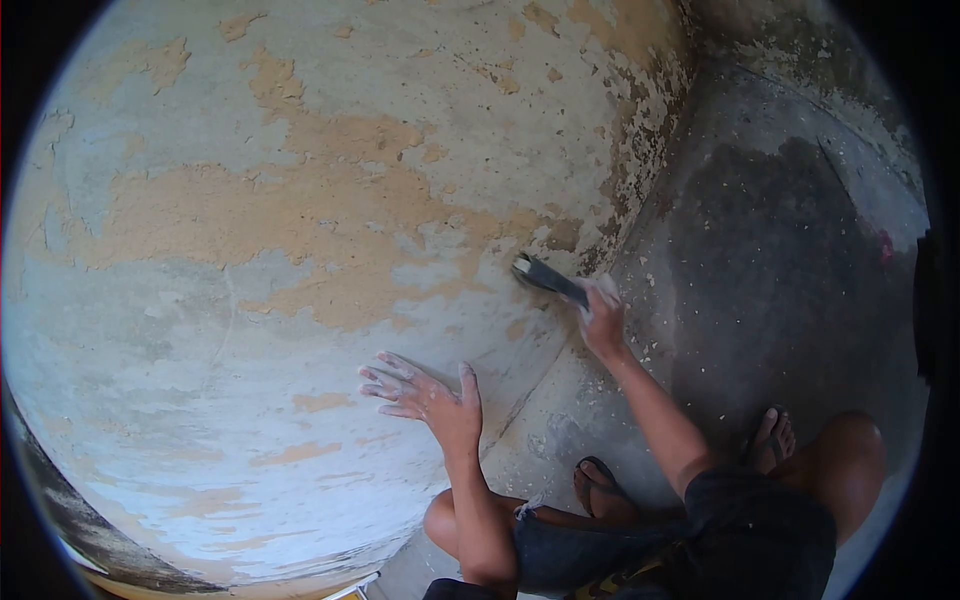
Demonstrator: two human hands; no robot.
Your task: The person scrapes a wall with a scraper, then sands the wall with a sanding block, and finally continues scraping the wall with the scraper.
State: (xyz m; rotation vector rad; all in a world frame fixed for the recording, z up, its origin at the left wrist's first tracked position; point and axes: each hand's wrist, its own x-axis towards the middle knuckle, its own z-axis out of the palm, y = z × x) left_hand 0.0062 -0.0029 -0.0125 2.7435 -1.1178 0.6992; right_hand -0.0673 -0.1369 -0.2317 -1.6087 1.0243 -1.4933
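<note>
Dark clothing (pixel 755 530) is cut off below; right hand (pixel 603 318) partly hides the tool (pixel 548 277).

Black flip-flops (pixel 602 482), dark clothing (pixel 760 525).

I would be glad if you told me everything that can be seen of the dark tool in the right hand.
The dark tool is long and narrow, with a small pale patch at its far end; whether that is a blade or bristles is too small to tell, and its material is unclear. It slants toward the upper left of the picture, its far end at the patchy, peeling wall. The right hand, dusted white, grips its near end.
</note>
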